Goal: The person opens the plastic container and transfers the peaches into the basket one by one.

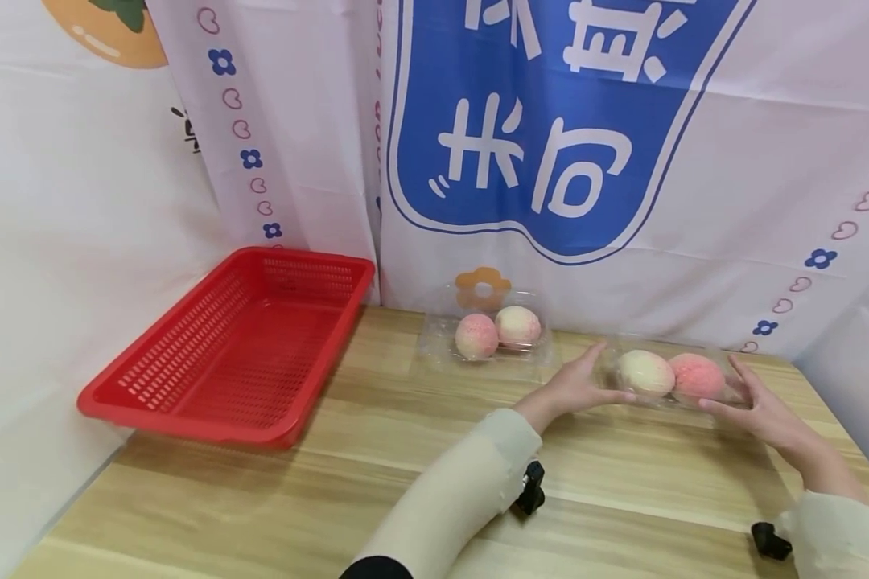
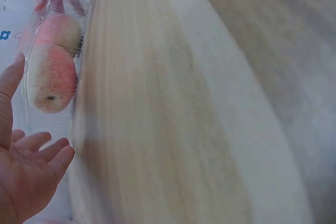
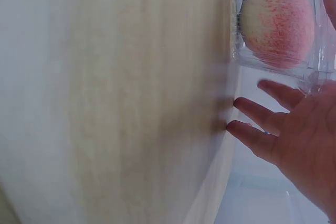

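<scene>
A clear plastic box (image 1: 730,392) with a cream-pink peach (image 1: 646,373) and a pinker peach (image 1: 696,375) stands on the table at the right, near the cloth. My left hand (image 1: 578,384) is at the box's left end, thumb and fingers spread; the left wrist view shows a gap between this hand (image 2: 29,174) and the peaches. At the opposite end is my right hand (image 1: 771,416). In the right wrist view its fingers (image 3: 257,140) are extended and apart, beside the box (image 3: 278,64); whether it touches the plastic I cannot tell.
Left of my left hand sits a second clear box (image 1: 434,342) with two peaches (image 1: 477,336), its lid raised. A red plastic basket (image 1: 311,378) stands at the table's left. Printed cloth (image 1: 319,145) hangs along the back of the wooden table (image 1: 376,418).
</scene>
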Demonstrator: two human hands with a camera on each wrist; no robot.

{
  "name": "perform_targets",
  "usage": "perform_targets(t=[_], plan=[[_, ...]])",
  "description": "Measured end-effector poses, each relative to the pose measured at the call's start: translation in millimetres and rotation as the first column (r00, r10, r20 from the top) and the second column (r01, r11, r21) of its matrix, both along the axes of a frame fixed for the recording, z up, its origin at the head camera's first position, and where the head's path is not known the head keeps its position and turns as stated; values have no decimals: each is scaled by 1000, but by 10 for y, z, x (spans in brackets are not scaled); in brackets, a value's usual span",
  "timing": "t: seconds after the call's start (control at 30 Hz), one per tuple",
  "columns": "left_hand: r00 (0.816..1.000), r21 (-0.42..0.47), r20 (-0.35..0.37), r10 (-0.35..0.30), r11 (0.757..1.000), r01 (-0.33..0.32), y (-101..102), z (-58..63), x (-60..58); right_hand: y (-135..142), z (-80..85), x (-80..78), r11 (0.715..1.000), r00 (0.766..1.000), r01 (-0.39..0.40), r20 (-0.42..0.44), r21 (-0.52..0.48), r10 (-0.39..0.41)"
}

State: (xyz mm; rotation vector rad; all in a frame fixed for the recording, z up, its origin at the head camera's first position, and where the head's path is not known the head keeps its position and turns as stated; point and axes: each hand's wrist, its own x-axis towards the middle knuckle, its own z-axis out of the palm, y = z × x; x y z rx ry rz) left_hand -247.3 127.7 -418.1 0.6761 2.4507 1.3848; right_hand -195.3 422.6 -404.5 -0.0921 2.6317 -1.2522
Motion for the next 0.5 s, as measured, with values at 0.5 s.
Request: perform_targets(t=[0.5], plan=[[998,23,-28,-59,998,60,29,-37,-39,2,37,-9,1000,999,-7,31,20,7]])
